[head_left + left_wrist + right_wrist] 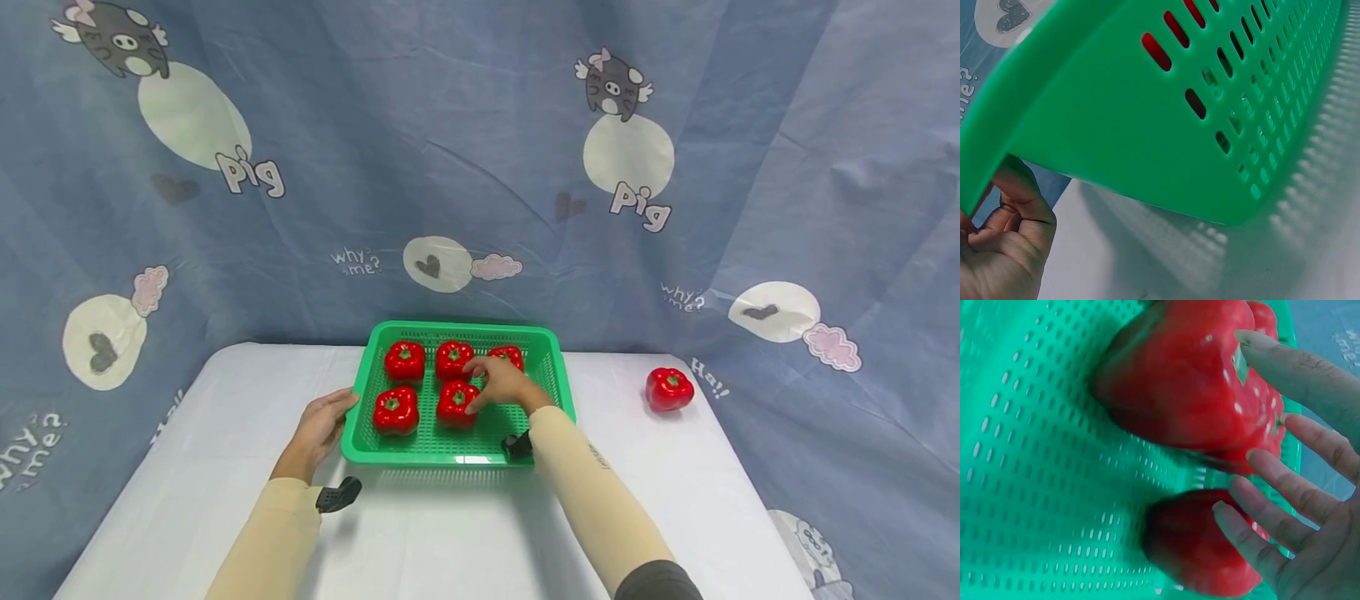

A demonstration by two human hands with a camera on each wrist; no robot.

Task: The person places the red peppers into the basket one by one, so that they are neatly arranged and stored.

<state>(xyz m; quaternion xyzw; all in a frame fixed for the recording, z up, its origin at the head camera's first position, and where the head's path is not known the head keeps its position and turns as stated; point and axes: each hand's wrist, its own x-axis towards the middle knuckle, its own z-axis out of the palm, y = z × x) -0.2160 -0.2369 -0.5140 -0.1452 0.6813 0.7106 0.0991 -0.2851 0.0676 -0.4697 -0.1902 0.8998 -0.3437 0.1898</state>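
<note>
A green plastic basket [405,459] with slotted walls stands on the white table, holding several red bell peppers. At its left rim, my left hand [321,423] grips the edge; in the left wrist view its curled fingers [1029,203] meet the rim. My right hand [504,383] reaches over the inside of the basket, thumb and fingers spread beside the front middle bell pepper [456,410]. In the right wrist view that large bell pepper [1172,381] lies by the thumb, and another bell pepper [1197,547] shows below the straight fingertips.
One more red bell pepper [669,389] sits on the white table [637,467] near its right edge. In the basket, bell peppers stand at back left [405,362] and front left [396,412]. A blue patterned cloth [480,167] hangs behind the table.
</note>
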